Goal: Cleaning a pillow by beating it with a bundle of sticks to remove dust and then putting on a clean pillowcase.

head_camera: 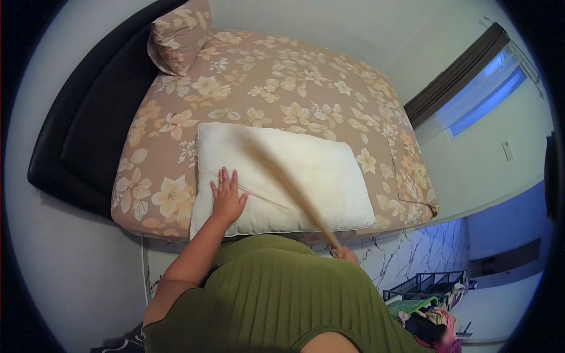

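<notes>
A white pillow (309, 176) without a cover lies flat along the near side of a bed (265, 97). My left hand (228, 200) rests palm down on its left part, fingers spread, with creases in the cloth beside the thumb. Low at the right, partly hidden by my green clothing, my right hand (347, 255) grips the narrow end of a long tan stick broom (291, 187). The broom slants up and left over the pillow. Its far end is blurred, so I cannot tell whether it touches the cloth.
A brown floral sheet covers the mattress. One matching pillow (178, 42) leans against the black headboard (106, 101). At the right are a dark curtain (459, 75) by a window. Behind me on the right stand a dark rack (423, 284), a green basket (410, 306) and heaped clothes (430, 326).
</notes>
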`<action>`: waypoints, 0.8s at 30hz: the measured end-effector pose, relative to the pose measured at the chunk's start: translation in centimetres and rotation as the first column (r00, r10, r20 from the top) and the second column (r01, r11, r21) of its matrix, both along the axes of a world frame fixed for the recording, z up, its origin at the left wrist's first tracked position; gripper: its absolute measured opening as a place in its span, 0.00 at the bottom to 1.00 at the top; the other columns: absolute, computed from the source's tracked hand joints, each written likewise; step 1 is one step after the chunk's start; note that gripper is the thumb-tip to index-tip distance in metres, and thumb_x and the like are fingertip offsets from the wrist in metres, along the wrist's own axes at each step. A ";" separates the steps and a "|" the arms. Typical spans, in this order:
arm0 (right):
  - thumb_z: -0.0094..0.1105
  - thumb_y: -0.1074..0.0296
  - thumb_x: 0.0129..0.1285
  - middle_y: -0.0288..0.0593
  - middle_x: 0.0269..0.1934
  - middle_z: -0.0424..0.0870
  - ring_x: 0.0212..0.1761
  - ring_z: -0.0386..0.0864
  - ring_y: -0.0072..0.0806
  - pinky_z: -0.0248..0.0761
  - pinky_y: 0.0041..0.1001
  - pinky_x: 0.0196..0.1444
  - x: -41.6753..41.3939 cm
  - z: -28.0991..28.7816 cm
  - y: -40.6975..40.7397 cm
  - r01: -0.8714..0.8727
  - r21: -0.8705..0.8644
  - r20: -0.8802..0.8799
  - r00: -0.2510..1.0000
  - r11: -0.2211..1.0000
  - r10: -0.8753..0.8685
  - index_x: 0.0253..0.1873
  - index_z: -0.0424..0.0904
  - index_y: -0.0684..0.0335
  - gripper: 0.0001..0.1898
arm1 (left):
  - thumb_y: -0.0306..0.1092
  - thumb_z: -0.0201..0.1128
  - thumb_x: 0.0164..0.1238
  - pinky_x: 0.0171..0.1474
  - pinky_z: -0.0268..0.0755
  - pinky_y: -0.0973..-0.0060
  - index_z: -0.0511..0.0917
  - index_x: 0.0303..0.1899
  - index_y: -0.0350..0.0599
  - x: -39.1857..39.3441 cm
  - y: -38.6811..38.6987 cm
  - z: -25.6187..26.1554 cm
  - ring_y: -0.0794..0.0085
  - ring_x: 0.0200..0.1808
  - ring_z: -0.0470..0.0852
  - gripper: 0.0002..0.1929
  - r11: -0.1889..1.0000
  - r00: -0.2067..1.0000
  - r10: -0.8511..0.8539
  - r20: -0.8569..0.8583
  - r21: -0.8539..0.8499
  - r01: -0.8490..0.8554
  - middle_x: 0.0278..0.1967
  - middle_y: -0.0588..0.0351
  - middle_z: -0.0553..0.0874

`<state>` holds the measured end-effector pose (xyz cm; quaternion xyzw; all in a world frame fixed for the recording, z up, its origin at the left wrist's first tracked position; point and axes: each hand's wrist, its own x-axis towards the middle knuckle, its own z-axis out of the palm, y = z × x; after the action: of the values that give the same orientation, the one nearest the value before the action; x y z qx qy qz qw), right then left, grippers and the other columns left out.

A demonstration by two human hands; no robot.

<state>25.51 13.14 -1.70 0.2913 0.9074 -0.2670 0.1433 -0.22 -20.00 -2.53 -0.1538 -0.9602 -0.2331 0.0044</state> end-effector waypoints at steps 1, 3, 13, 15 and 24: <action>0.43 0.42 0.62 0.60 0.32 0.78 0.38 0.75 0.55 0.67 0.43 0.38 1.2 -0.5 2.2 0.078 0.066 -0.022 0.997 0.995 -0.076 0.37 0.74 0.69 0.28 | 0.47 0.53 0.61 0.66 0.28 0.47 0.47 0.67 0.43 0.5 0.4 -0.2 0.53 0.70 0.38 0.37 0.998 0.999 -0.031 -0.026 -0.056 0.029 0.68 0.38 0.42; 0.43 0.42 0.63 0.59 0.30 0.79 0.35 0.76 0.56 0.67 0.44 0.36 2.6 -1.1 6.2 0.283 0.160 -0.064 0.959 0.946 -0.276 0.36 0.74 0.69 0.28 | 0.49 0.51 0.62 0.65 0.27 0.45 0.45 0.68 0.49 1.3 0.9 -0.7 0.52 0.70 0.35 0.37 0.993 0.997 -0.080 -0.019 -0.086 0.078 0.68 0.38 0.38; 0.49 0.48 0.62 0.52 0.23 0.74 0.26 0.74 0.44 0.66 0.36 0.31 -3.5 4.4 -2.1 -0.106 0.056 -0.117 0.987 0.993 0.112 0.33 0.71 0.66 0.22 | 0.53 0.51 0.61 0.66 0.24 0.47 0.45 0.68 0.61 2.4 -0.4 -3.2 0.56 0.71 0.33 0.37 0.976 0.990 -0.127 0.063 -0.169 0.136 0.69 0.42 0.39; 0.49 0.48 0.62 0.54 0.26 0.76 0.31 0.75 0.49 0.67 0.38 0.34 -3.2 3.7 -1.6 -0.219 0.045 0.028 0.976 0.975 0.218 0.34 0.72 0.66 0.21 | 0.54 0.52 0.61 0.66 0.24 0.47 0.45 0.68 0.62 2.5 -0.6 -3.6 0.57 0.71 0.33 0.37 0.976 0.990 -0.119 0.071 -0.177 0.130 0.69 0.43 0.39; 0.45 0.51 0.64 0.55 0.40 0.79 0.40 0.75 0.54 0.67 0.44 0.44 -6.3 5.2 10.1 0.344 0.183 -0.119 0.938 0.921 -0.327 0.47 0.73 0.64 0.20 | 0.43 0.55 0.58 0.51 0.63 0.63 0.72 0.49 0.52 0.7 -1.2 -3.5 0.61 0.50 0.73 0.17 0.987 0.984 -0.158 0.085 -0.024 0.161 0.46 0.50 0.77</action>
<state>19.24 23.20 3.52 0.4438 0.8715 -0.2069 0.0262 0.51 -21.22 -6.02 -0.2204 -0.9476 -0.2241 -0.0567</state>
